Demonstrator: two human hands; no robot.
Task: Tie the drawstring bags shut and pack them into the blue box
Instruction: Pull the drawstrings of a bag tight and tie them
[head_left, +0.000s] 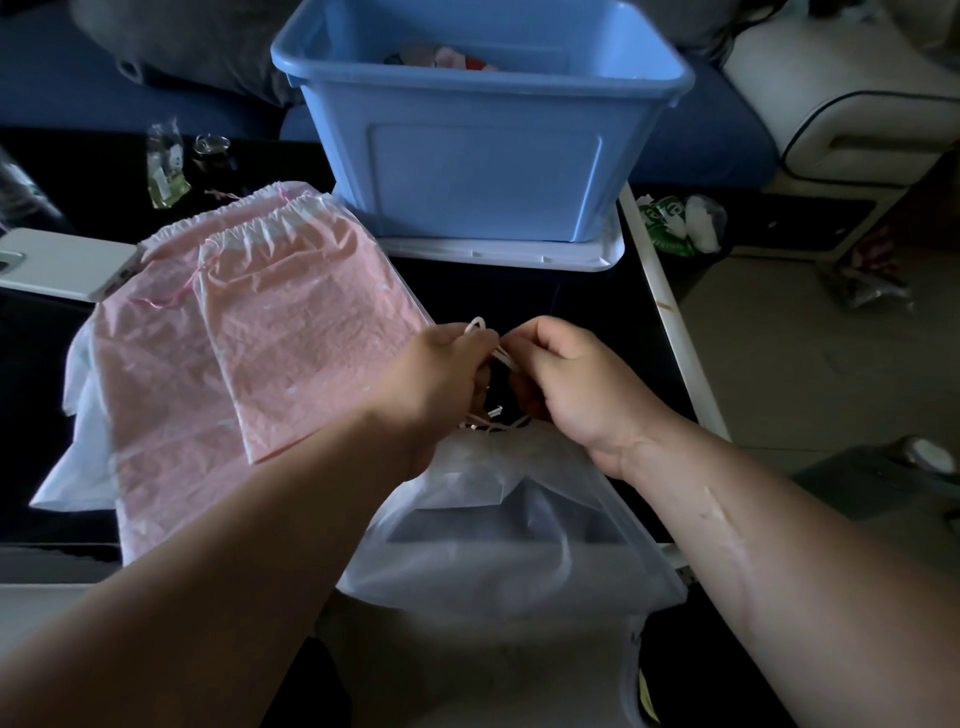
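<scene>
I have both hands over the mouth of the thin, see-through white bag (493, 530). The fingers (467, 338) of my left hand (441, 374) and my right hand (576, 384) are curled tight, pinching the skinny white string (477, 326) between them. The soft, crinkly bag lies on the dark desk (597, 312) just under the fingers, its long side running back toward me. The hard blue box (483, 156) sits straight past the fingers, about as near to one hand as the other, and flat pink bags (270, 322) lie left of them.
</scene>
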